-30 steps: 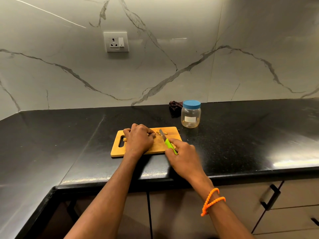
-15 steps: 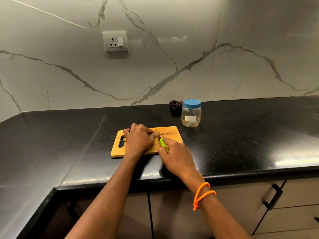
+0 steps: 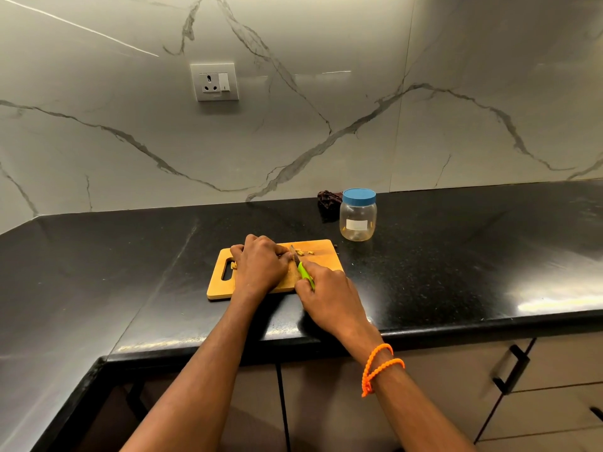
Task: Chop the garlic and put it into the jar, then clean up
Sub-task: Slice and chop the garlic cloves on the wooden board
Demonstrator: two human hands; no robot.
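Observation:
A wooden cutting board (image 3: 321,247) with a handle slot lies on the black counter. My left hand (image 3: 261,264) rests curled on the board, its fingertips holding the garlic, which is mostly hidden beneath them. My right hand (image 3: 328,296) grips the green-handled knife (image 3: 305,274), whose blade (image 3: 294,252) points away along the left fingertips. Small chopped garlic pieces (image 3: 305,252) lie just right of the blade. Behind the board to the right stands a clear jar (image 3: 358,220) with a blue lid on.
A dark crumpled cloth (image 3: 329,200) lies behind the jar against the marble wall. A wall socket (image 3: 214,82) sits above. The counter edge (image 3: 456,324) runs in front, with cabinet drawers (image 3: 554,380) and black handles below.
My right hand and the knife moved left toward my left hand, the blade now beside its fingertips. The left hand stayed in place on the board.

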